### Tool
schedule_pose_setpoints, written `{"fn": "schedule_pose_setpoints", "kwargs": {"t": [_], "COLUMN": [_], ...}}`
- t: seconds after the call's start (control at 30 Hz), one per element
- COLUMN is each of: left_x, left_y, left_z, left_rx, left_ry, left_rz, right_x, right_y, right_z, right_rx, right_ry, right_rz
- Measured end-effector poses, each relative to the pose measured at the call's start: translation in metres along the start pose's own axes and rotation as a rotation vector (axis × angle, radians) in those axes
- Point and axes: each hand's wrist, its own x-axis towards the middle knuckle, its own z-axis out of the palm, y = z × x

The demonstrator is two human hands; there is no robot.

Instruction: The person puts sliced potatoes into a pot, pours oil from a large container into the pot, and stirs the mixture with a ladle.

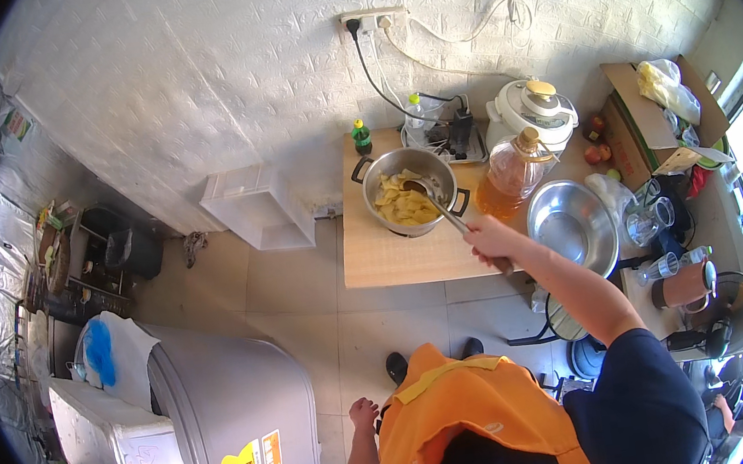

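My right hand (491,239) grips the handle of a metal ladle (447,214), whose bowl rests among pale yellow slices (403,206), perhaps potato, inside a two-handled steel pot (371,175). The pot stands on a light wooden table (375,263). My left hand (364,412) hangs low beside the orange apron (453,389), away from the table, its fingers curled; whether it holds anything I cannot tell. Right of the pot are a large plastic jug of amber liquid (507,177) and a wide steel basin (569,225). Behind the pot stands a small green bottle (361,139).
A white electric cooker (531,115) and a power strip with cables stand near the wall. An open cardboard box (634,130) is at right, above plastic pitchers (649,224). A round stool (566,319) sits below the basin. At left are a white plastic bin (261,207) and a large grey container (244,387).
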Motion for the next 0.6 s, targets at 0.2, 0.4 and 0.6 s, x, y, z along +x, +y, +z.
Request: {"fn": "schedule_pose_setpoints", "kwargs": {"t": [0.2, 0.4, 0.6], "left_x": [-0.003, -0.002, -0.023], "left_y": [-0.024, -0.015, 0.023], "left_z": [-0.016, -0.020, -0.002], "left_rx": [0.494, 0.277, 0.126], "left_ry": [0.040, 0.020, 0.057], "left_rz": [0.316, 0.239, 0.047], "right_x": [0.042, -0.045, -0.057], "right_y": [0.001, -0.041, -0.040], "right_z": [0.013, -0.025, -0.048], "right_rx": [-0.172, -0.387, -0.505], "right_ry": [0.226, -0.065, -0.184], "right_rz": [-0.176, -0.227, -0.083]}}
